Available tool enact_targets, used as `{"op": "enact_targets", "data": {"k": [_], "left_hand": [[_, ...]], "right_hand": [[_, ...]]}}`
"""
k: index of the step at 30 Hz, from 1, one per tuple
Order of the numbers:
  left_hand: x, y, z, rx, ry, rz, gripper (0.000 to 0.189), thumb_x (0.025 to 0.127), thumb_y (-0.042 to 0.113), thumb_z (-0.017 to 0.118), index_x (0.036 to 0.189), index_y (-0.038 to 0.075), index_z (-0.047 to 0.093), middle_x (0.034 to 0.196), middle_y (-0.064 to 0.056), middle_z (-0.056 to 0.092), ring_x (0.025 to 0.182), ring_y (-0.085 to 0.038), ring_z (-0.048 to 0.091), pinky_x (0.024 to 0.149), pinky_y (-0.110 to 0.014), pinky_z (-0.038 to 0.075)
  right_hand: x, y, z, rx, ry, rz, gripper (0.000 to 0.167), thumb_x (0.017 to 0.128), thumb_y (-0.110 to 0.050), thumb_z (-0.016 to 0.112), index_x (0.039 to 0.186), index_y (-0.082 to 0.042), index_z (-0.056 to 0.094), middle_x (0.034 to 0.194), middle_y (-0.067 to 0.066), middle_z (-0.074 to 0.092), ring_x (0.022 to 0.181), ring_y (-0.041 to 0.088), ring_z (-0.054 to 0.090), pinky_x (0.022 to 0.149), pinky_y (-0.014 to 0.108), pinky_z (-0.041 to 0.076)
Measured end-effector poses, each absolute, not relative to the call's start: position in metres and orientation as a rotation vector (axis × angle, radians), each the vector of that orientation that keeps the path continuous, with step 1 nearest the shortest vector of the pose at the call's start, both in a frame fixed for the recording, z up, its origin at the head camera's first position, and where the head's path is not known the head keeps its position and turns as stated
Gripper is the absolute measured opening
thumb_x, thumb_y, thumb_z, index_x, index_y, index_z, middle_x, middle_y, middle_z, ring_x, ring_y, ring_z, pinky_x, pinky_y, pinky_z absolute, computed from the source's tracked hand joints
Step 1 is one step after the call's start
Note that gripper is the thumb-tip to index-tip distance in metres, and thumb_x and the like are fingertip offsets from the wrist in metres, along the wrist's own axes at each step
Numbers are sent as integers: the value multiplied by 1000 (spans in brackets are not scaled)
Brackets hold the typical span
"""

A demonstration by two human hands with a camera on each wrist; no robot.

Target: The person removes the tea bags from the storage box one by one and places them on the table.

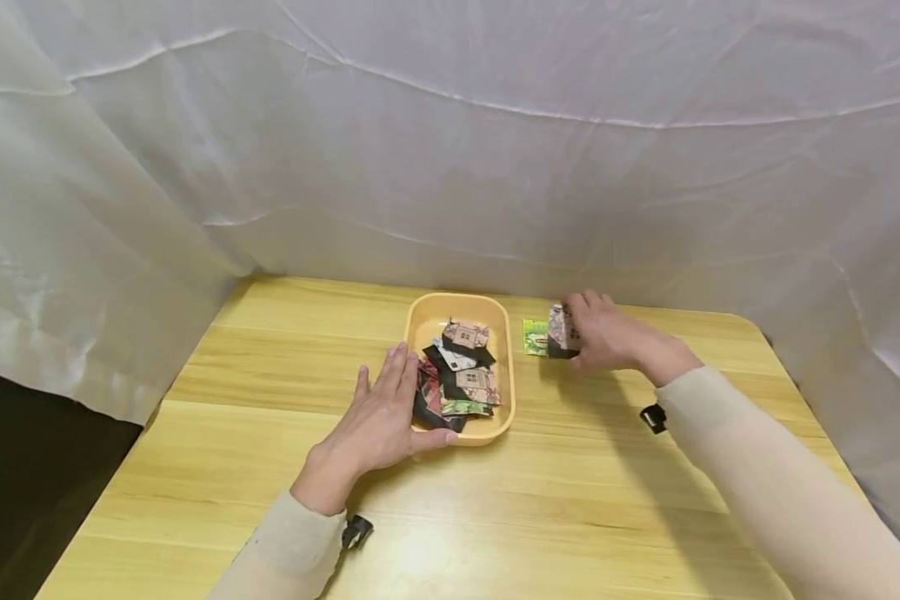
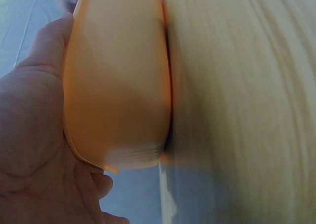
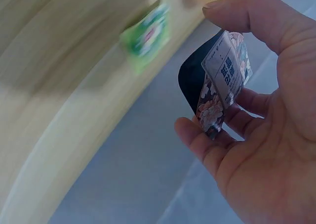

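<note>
My left hand (image 1: 378, 417) rests with straight fingers along the left rim of an orange plastic tray (image 1: 512, 375), its thumb over the near edge. In the left wrist view the palm lies beside the tray's wall (image 2: 118, 80). Several small sachets lie in the tray, among them a pink floral one (image 1: 467, 333), a white one (image 1: 457, 360) and a green one (image 1: 467, 407). To the right of the tray, my right hand (image 1: 611, 333) holds a black-and-pink floral sachet (image 3: 224, 75) between thumb and fingers. Just left of that hand is a yellow-green sachet (image 1: 535, 337) on the table.
The wooden table (image 1: 570, 517) ends in a far edge close behind the tray and the right hand. A pale cloth curtain (image 1: 450, 167) hangs behind the table and along both sides. A dark area (image 1: 30, 475) lies beyond the table's left edge.
</note>
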State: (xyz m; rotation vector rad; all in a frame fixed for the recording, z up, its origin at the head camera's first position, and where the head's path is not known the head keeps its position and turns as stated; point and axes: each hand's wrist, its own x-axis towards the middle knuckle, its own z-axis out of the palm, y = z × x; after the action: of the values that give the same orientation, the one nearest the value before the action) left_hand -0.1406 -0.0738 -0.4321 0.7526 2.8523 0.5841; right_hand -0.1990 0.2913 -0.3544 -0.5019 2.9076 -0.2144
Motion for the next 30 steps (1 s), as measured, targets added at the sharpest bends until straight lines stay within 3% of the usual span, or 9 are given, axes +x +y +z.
{"op": "enact_targets", "data": {"k": [8,15,23,30], "left_hand": [[-140,-72,-432,741,2849,588,134,82,89,60,169,3,3,176,-14,-11,164,-28,-7,129,-66,2],[-138,-73,-430,747,2856,599,134,82,88,61,169,3,4,177,-15,-9,164,-28,-6,129,-67,3],[-133,-76,-430,742,2854,601,134,82,88,61,168,1,7,176,-15,-10,164,-28,-6,128,-67,4],[-131,-77,-431,741,2849,592,135,82,90,59,168,3,2,175,-14,-14,163,-27,-8,129,-67,4]], "right_hand": [[-212,334,-364,-334,2855,-189,93,79,-21,88,146,12,33,134,36,46,122,53,47,102,68,47],[-225,342,-375,-289,2792,-122,89,78,-19,86,147,8,35,139,37,46,125,54,47,99,68,49],[-237,332,-389,-250,2709,-114,91,81,-27,89,148,4,37,149,36,42,141,56,40,111,71,42],[-241,334,-399,-214,2690,-142,90,80,-24,89,150,1,38,142,30,47,128,46,47,103,65,48]]}}
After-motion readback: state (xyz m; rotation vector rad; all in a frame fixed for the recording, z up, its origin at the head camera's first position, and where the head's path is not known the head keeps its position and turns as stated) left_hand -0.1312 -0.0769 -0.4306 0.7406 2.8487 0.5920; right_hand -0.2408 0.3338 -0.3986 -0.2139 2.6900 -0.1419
